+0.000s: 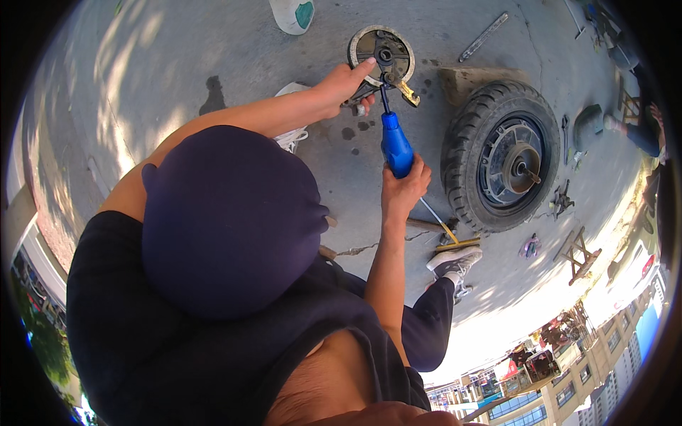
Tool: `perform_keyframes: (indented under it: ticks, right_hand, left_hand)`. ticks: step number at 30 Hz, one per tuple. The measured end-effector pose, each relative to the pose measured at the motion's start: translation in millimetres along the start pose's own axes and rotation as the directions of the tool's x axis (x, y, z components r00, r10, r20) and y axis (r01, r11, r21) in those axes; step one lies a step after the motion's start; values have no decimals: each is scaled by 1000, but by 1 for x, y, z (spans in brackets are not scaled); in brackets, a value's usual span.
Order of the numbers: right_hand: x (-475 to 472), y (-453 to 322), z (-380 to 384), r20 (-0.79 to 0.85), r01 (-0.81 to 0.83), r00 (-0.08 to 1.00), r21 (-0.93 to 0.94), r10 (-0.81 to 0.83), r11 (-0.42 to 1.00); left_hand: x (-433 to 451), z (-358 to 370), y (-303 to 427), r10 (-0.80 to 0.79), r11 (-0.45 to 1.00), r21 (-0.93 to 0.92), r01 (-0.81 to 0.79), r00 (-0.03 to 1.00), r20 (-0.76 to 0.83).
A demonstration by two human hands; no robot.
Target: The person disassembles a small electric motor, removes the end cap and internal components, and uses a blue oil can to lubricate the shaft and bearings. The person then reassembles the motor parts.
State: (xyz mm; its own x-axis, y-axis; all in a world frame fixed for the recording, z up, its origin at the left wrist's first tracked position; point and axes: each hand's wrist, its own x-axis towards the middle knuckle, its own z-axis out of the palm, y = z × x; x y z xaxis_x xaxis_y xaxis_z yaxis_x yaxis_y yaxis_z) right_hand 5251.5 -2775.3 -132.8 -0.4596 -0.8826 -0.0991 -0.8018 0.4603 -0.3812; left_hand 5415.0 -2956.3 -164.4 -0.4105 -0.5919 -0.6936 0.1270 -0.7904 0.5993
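Observation:
My left hand (349,88) grips a round drum-brake backing plate (367,49) with brake shoes along its rim and a hub hole in its middle. My thumb lies across the plate's face; some fingers are hidden beneath. A yellowish metal brake lever (409,95) sticks out at its lower right. In my right hand (407,186) is a blue plastic squeeze bottle (397,146), held around its base. The bottle's dark, narrow nozzle points up to the plate's lower edge, near the lever's pivot. Whether liquid comes out cannot be seen.
Right of my hands, a tyred hub wheel (501,160) leans near a stone block (474,82). A flat metal bar (484,37), a wrench (565,138) and a yellow T-handled tool (453,237) lie about. A white container (293,16) stands ahead. Another person (647,128) is at far right.

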Motion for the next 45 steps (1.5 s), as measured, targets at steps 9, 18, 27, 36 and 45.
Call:
perform_keyframes:
  ticks: [9, 18, 27, 36, 45]
  right_hand:
    - [4, 33, 53, 126, -222, 974, 682, 187, 697]
    - [3, 30, 57, 160, -136, 986, 609, 47, 782]
    - [34, 8, -74, 243, -371, 928, 630, 281, 682]
    - [34, -111, -84, 506, -487, 856, 713, 111, 505]
    - [22, -134, -32, 754, -751, 651, 656, 85, -68]
  left_hand:
    - [-7, 1, 7, 62, 998, 11, -63, 994, 93]
    - [-9, -5, 19, 76, 984, 146, -106, 978, 193]
    - [-31, -9, 56, 16, 969, 237, -69, 976, 219]
    - [-76, -4, 116, -99, 889, 453, -66, 938, 332]
    - [-94, -28, 81, -49, 932, 361, -30, 977, 210]
